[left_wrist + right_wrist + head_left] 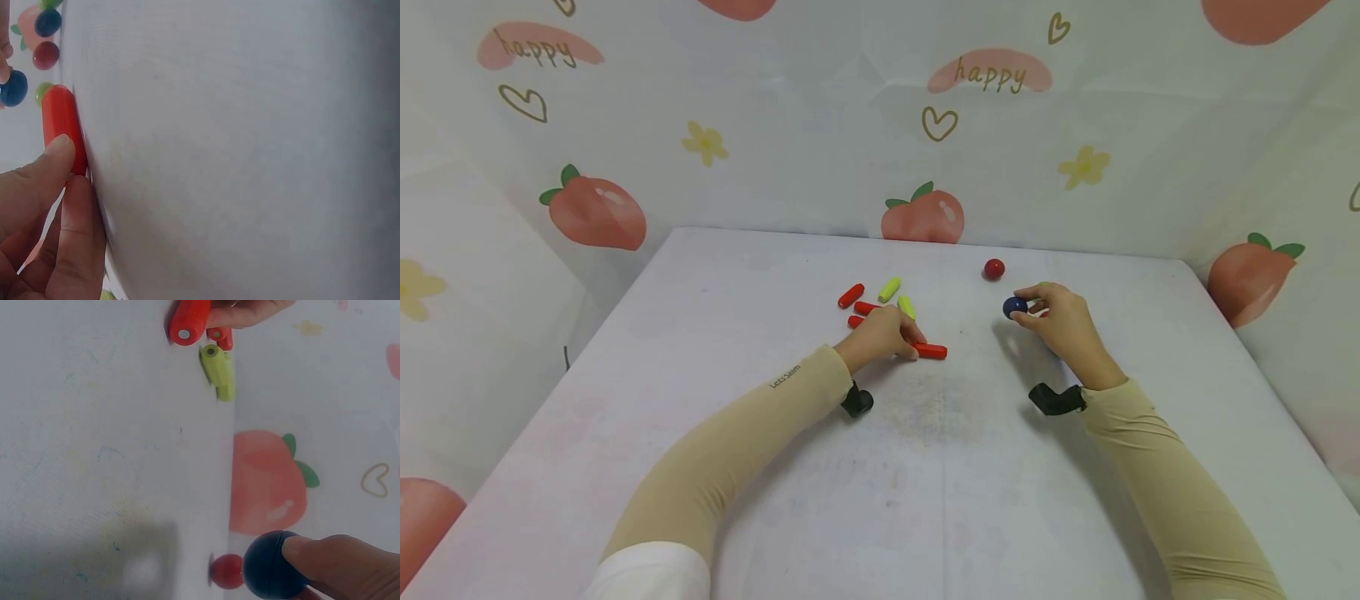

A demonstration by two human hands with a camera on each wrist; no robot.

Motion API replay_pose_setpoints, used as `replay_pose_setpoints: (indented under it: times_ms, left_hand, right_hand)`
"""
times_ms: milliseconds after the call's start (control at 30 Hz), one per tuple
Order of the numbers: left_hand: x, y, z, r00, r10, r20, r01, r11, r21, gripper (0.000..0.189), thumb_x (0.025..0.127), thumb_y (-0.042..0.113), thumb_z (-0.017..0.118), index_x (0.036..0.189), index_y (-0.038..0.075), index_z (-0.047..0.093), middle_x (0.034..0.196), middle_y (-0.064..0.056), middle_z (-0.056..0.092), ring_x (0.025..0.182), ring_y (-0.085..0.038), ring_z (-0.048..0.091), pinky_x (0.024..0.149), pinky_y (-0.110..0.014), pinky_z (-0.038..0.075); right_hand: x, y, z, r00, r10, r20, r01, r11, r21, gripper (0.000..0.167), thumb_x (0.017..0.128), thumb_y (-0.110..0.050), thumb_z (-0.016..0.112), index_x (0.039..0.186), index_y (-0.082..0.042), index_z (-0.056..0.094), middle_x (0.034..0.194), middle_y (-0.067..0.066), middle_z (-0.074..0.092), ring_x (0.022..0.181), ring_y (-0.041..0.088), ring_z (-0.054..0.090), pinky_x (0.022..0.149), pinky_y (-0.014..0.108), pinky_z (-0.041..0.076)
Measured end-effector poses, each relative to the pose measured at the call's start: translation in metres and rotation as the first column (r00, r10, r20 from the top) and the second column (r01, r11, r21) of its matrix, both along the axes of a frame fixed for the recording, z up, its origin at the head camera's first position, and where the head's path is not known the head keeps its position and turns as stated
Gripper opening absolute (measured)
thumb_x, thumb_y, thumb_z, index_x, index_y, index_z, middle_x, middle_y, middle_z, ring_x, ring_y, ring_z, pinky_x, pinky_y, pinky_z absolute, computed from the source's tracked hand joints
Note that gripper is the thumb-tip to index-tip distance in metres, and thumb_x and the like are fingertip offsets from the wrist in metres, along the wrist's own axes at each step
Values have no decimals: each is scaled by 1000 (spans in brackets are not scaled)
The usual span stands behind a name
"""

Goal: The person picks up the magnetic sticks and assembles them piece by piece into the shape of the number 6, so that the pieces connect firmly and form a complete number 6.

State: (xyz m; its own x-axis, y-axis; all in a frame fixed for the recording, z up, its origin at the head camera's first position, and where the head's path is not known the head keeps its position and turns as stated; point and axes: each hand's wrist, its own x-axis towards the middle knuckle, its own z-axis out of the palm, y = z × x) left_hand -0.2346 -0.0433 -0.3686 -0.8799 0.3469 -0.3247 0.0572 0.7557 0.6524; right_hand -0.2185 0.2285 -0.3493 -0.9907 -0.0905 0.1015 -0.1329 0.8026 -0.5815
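My left hand [880,337] pinches a red stick [932,352] between thumb and fingers, and the stick lies low at the table surface. In the right wrist view that red stick [189,322] shows a round silvery disc in its end. My right hand [1066,327] holds a dark blue ball [1015,307] between thumb and fingertips, above the table; the thumb presses on the blue ball [272,565] in the right wrist view. Beyond the left hand lie more red sticks [851,295] and two yellow-green sticks [890,289], some partly hidden by that hand.
A red ball [994,269] sits near the table's back edge. Behind my right hand a green ball [1040,289] is mostly covered. Another blue ball [48,22] appears in the left wrist view. The white table [820,500] meets a printed cloth backdrop [820,167].
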Motion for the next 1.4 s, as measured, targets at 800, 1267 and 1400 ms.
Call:
replay_pose_setpoints:
  times_ms: [800, 1267, 1400]
  left_hand:
    - [0, 1, 0, 1000, -15, -5, 15, 1000, -14, 22, 83, 13, 77, 105, 15, 76, 89, -1, 67, 87, -15, 55, 70, -21, 44]
    - [0, 3, 2, 1000, -2, 0, 2, 999, -34, 22, 82, 15, 77, 104, 16, 76, 88, 0, 67, 86, -15, 55, 69, -21, 44]
    - [1, 2, 3, 1000, 7, 4, -6, 999, -35, 22, 82, 15, 77, 104, 16, 76, 89, -1, 67, 86, -15, 55, 69, -21, 44]
  right_hand:
    - [7, -3, -5, 998, 12, 60, -10, 1000, -27, 39, 90, -14, 69, 125, 1, 61, 118, 22, 60, 107, 39, 62, 92, 49, 51]
    - [17, -11, -3, 992, 44, 122, -33, 995, -90, 42, 91, -16, 68, 130, -3, 58, 127, 21, 56, 116, 40, 59, 92, 48, 51]
    - [19, -14, -4, 991, 53, 122, -40, 993, -109, 42, 91, -18, 69, 129, -5, 59, 129, 19, 57, 116, 39, 60, 92, 48, 52]
